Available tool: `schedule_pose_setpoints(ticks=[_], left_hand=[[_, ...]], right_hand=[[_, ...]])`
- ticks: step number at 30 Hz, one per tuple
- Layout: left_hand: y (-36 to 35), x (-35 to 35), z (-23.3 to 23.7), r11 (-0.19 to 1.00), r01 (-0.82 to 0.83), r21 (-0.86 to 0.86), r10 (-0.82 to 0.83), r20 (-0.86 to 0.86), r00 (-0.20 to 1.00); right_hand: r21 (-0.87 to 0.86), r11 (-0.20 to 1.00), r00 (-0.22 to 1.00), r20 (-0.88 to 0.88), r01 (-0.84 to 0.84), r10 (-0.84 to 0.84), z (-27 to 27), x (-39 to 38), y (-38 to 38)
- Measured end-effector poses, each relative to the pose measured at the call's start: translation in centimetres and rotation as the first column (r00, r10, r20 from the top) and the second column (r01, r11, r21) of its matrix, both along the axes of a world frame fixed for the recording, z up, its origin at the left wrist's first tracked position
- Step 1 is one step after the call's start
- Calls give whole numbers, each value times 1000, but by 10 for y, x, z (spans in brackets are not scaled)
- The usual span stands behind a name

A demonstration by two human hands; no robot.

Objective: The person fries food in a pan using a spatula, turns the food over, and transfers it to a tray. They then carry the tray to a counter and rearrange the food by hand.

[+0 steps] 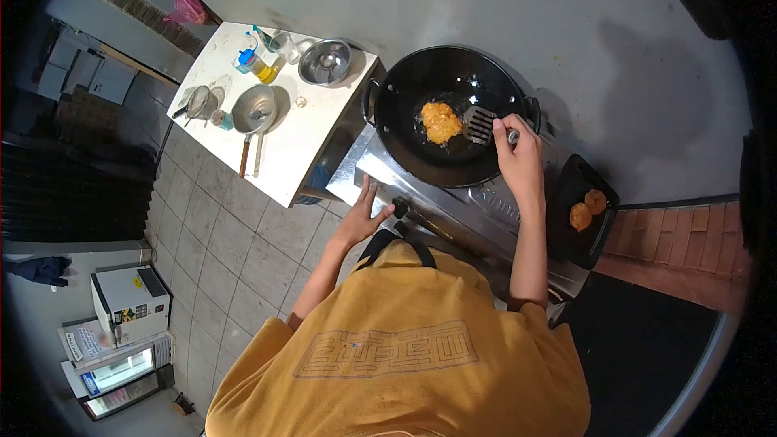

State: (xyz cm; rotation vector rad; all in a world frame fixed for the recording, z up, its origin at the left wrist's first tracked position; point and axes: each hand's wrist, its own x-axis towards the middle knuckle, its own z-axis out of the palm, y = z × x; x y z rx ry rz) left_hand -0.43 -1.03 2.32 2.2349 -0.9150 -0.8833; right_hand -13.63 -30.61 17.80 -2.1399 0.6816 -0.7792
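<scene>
An orange patty (440, 121) lies in the middle of the black wok (421, 163), just above centre frame, with the blade of a slotted spatula (479, 124) touching its right edge. The right hand (520, 160) has its fingers (508, 131) curled tight round the spatula's handle, while the left hand (362, 218), fingers spread, rests on the front edge of the steel stove (453, 202) below the wok. To the right a black tray (576, 178) holds two fried patties (579, 216); at upper left, a white worktop (291, 154) carries a steel bowl (325, 61) and a ladle (254, 109).
</scene>
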Motion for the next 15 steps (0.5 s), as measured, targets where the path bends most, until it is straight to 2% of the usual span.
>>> schedule_pose_setpoints(ticks=[6,8,11,15], left_hand=[[3,4,-3,1000,6,-9,-6,-34,999],[3,4,-5,1000,-3,-7,2,-59,998],[5,7,-16,999,31,13,-31,1,1000],[7,9,-20,999,42,14,-42,-13,999]], right_hand=[[16,999,999,-36,-40,40,9,-1,8],[74,997,997,-70,-22,27,10,-3,7],[64,998,997,-79,18,-13,10,-5,5],[5,999,998,-50,37,-37,10,-7,2]])
